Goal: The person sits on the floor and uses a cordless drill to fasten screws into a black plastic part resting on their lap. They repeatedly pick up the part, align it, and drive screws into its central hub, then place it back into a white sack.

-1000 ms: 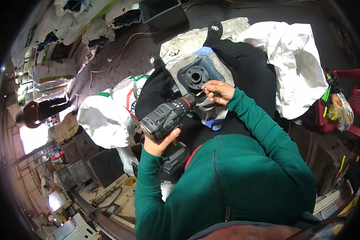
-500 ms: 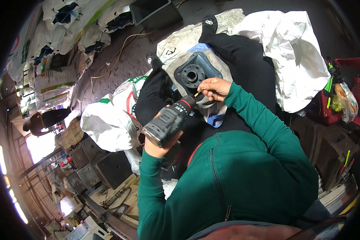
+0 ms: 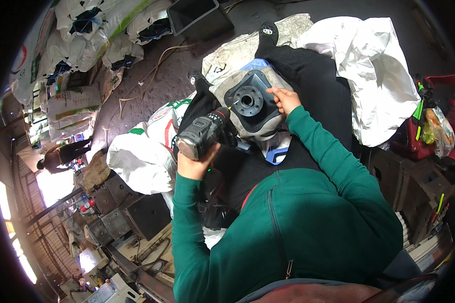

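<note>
Left hand (image 3: 197, 164) grips the drill (image 3: 199, 136), bit at the grey flanged part (image 3: 257, 107) between the legs (image 3: 321, 88). Right hand (image 3: 284, 99) is beside its edge; grasp cannot be determined. Apparent step: drill work; next move calls for steady alignment.

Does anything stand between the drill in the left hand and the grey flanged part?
Nothing visible does. The drill in the left hand points toward the grey flanged part; the right hand is by the part's right side, clear of that line.
</note>
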Demonstrator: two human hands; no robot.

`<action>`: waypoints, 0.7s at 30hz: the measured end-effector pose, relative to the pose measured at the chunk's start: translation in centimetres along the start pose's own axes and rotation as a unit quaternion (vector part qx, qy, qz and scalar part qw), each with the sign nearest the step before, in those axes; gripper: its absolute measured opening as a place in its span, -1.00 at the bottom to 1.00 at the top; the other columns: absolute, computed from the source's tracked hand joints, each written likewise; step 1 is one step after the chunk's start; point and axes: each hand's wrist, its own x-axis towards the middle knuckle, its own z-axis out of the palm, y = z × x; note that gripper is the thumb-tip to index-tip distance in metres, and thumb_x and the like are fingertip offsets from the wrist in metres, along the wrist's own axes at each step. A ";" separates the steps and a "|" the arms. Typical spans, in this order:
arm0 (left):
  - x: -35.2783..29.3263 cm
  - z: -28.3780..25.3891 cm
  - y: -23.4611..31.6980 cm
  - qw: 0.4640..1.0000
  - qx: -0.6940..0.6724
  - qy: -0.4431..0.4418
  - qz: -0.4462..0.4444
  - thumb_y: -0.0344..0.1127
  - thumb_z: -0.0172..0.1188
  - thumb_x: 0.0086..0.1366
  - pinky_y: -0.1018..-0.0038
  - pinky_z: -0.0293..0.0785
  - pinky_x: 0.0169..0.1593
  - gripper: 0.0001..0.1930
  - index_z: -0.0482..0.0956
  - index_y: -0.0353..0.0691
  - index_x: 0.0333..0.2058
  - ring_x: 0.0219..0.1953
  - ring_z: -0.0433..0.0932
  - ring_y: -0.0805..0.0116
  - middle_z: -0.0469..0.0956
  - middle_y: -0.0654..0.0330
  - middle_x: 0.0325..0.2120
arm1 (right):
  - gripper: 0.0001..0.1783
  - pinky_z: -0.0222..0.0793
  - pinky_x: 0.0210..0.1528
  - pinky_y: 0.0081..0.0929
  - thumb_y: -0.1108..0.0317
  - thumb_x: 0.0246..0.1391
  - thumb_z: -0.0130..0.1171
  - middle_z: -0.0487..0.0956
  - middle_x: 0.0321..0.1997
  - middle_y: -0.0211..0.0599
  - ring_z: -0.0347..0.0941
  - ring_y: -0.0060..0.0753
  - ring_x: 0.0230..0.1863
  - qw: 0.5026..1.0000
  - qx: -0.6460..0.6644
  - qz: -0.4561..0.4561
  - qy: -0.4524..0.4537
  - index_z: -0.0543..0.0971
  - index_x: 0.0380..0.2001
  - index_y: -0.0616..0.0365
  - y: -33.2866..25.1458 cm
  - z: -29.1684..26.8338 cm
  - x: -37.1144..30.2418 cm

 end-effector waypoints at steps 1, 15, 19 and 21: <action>0.5 -0.1 -0.3 0.999 0.001 -0.008 -0.041 -0.23 0.39 0.00 0.42 0.48 -0.20 -0.58 0.54 -0.28 -0.17 -0.33 0.59 0.33 0.61 0.14 -0.35 | -0.59 0.05 -0.67 -0.73 0.00 0.08 0.14 0.29 -0.61 -0.59 0.11 -0.76 -0.63 0.999 -0.029 -0.003 0.019 0.62 -0.25 0.14 0.5 0.2 0.6; 5.8 -0.3 -1.6 0.999 0.016 -0.051 0.013 -0.29 0.38 0.01 0.45 0.48 -0.34 -0.57 0.51 -0.33 -0.16 -0.44 0.57 0.36 0.60 0.14 -0.37 | -0.56 0.28 -0.38 -0.52 -0.02 -0.12 0.32 0.50 -0.60 -0.40 0.34 -0.56 -0.51 0.973 -0.182 -0.118 -0.075 0.62 -0.50 0.21 0.8 2.6 2.9; 5.9 -1.4 -1.0 0.994 -0.036 -0.078 -0.062 -0.33 0.37 0.00 0.54 0.35 -0.61 -0.63 0.51 -0.30 -0.21 -0.69 0.43 0.53 0.55 0.25 -0.54 | -0.55 0.28 -0.35 -0.52 -0.04 -0.12 0.30 0.49 -0.61 -0.37 0.35 -0.56 -0.50 0.950 -0.231 -0.169 -0.122 0.60 -0.54 0.22 -0.8 2.9 2.9; 6.1 -1.6 -0.8 0.990 -0.017 -0.098 -0.099 -0.36 0.36 0.02 0.52 0.35 -0.49 -0.62 0.49 -0.29 -0.17 -0.57 0.44 0.49 0.53 0.24 -0.48 | -0.55 0.30 -0.33 -0.53 -0.04 -0.12 0.31 0.52 -0.59 -0.35 0.37 -0.55 -0.48 0.949 -0.244 -0.152 -0.128 0.62 -0.52 0.22 -1.2 3.0 3.0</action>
